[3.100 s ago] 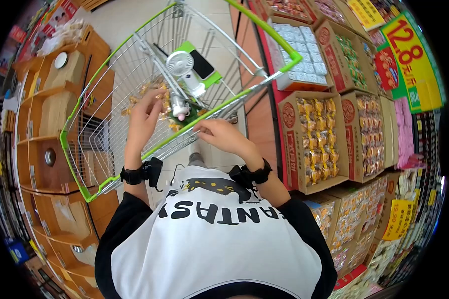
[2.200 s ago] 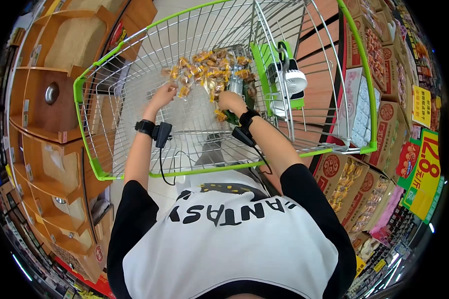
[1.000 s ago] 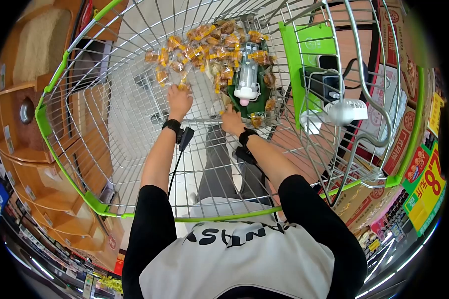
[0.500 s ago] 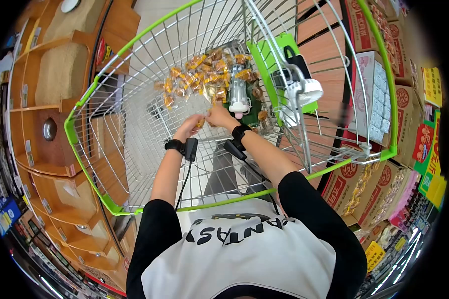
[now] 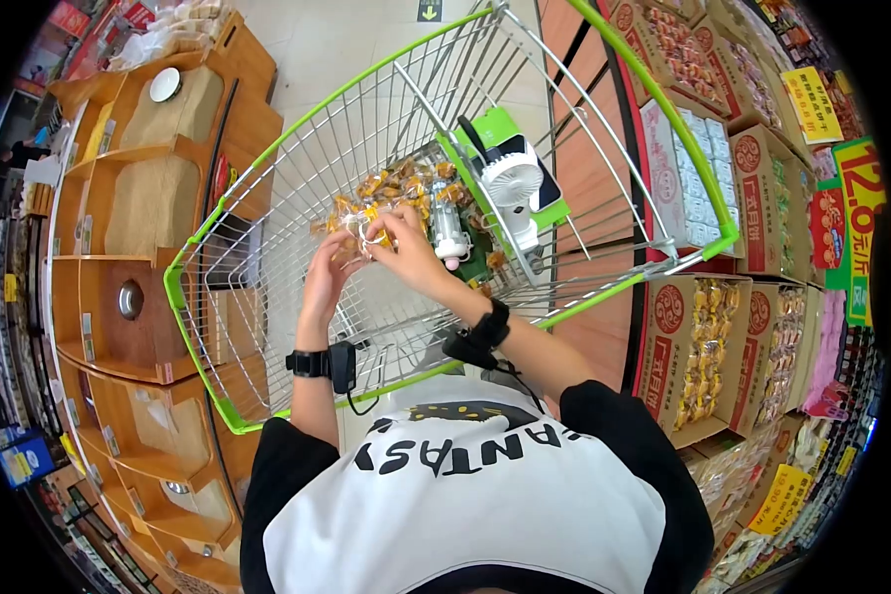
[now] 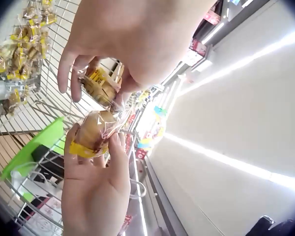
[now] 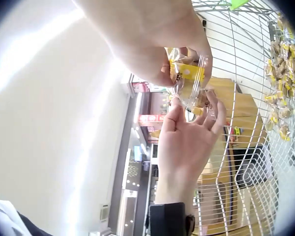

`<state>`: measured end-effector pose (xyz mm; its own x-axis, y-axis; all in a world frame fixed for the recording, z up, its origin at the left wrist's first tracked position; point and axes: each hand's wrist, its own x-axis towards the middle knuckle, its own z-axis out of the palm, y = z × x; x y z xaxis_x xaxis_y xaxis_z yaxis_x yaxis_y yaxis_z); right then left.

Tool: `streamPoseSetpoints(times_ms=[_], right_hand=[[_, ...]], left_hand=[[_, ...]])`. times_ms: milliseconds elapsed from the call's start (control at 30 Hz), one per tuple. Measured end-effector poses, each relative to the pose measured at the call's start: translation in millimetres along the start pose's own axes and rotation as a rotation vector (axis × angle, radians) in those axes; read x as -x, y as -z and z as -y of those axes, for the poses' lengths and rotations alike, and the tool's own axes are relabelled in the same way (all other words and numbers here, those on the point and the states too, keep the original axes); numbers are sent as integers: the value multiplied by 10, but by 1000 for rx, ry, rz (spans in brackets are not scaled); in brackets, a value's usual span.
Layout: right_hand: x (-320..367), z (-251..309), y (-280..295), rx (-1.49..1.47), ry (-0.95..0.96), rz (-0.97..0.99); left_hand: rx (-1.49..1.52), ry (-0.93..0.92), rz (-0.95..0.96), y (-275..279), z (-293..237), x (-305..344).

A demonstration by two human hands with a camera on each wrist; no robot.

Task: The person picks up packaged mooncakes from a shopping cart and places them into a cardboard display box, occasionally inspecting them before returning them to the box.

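Upper centre-left of the head view, over the green-rimmed wire shopping cart (image 5: 267, 297), the left hand (image 5: 329, 272) and right hand (image 5: 406, 252) pinch two clear-wrapped yellow-labelled pastries (image 5: 368, 233) between curled fingertips

Head view: fingers of the left hand (image 5: 327, 269) and right hand (image 5: 408, 252) cover most of the wrapped snacks (image 5: 368, 234) pinched between them. Wrapper print is too small to read. In each wrist view the top edge cuts off the nearer hand, and the background is blurred.
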<state>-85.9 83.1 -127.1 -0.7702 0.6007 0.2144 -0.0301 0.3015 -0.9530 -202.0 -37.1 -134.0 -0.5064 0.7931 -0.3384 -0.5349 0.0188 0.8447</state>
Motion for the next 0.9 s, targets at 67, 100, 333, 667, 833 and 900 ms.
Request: streamPoseSetpoints(times_ms=[67, 100, 333, 667, 833, 900], right_hand=[[115, 236, 172, -65, -32, 7], [168, 335, 264, -104, -11, -6], [653, 932, 1015, -553, -151, 52], [1499, 1221, 1889, -524, -49, -200], [1928, 1221, 2260, -478, -66, -251], [2098, 1213, 2389, -494, -40, -264]], left_hand=[[-96, -77, -10, -198, -80, 152], [-127, -103, 43, -291, -120, 222], [-181, -286, 221, -1316, -470, 685], [-321, -347, 490, -2149, -135, 948], [-271, -211, 577, -2502, 94, 1112], [-247, -198, 614, -2654, 213, 1171]])
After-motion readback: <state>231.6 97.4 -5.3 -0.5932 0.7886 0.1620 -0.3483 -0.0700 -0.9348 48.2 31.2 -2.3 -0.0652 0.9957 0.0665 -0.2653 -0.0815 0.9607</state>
